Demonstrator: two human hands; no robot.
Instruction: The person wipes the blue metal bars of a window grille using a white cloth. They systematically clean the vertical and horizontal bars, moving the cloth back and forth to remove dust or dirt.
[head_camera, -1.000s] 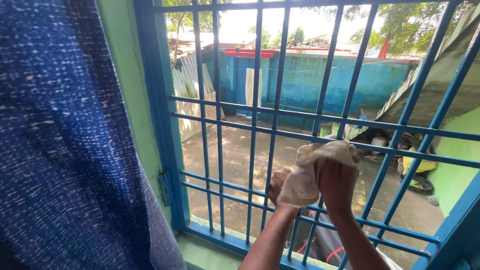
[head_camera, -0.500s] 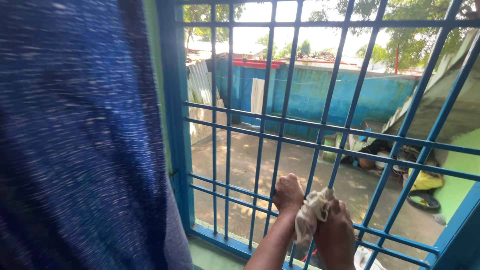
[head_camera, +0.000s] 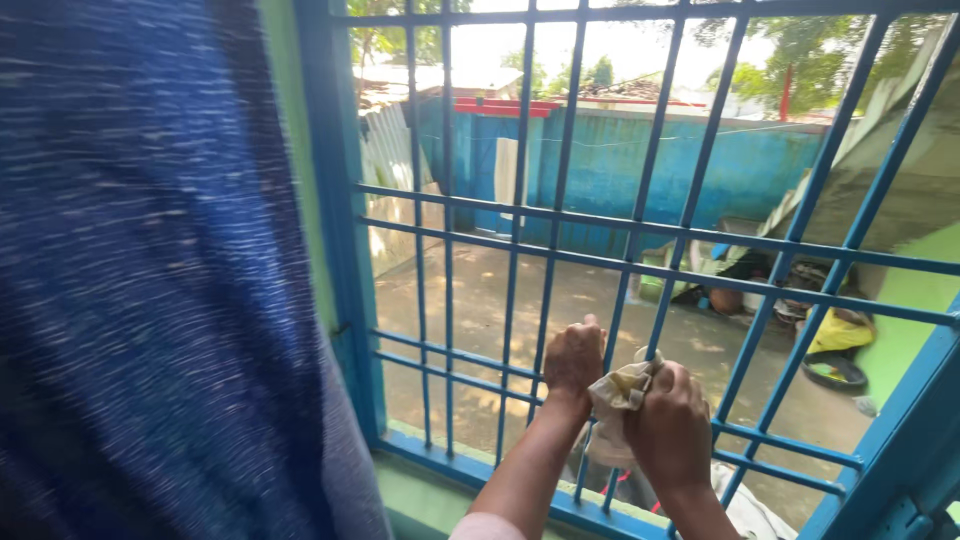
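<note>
Head view: two hands, left hand (head_camera: 573, 360) fisted on one blue-painted metal window grille (head_camera: 640, 232); right hand (head_camera: 668, 428) clutching one crumpled cream cloth (head_camera: 617, 392).

**A window in a home, looking onto a yard**

A blue-painted barred window grille (head_camera: 640, 250) set in a green wall (head_camera: 285, 150), with a dark blue patterned curtain (head_camera: 150, 280) drawn aside, suggests a dwelling. Outside lies a dirt courtyard (head_camera: 480, 300) bounded by a blue wall (head_camera: 620, 170), with household clutter (head_camera: 800, 310) along its right edge.

Two hands (head_camera: 620, 395), one cloth (head_camera: 620, 385), one grille (head_camera: 560, 215)
</note>
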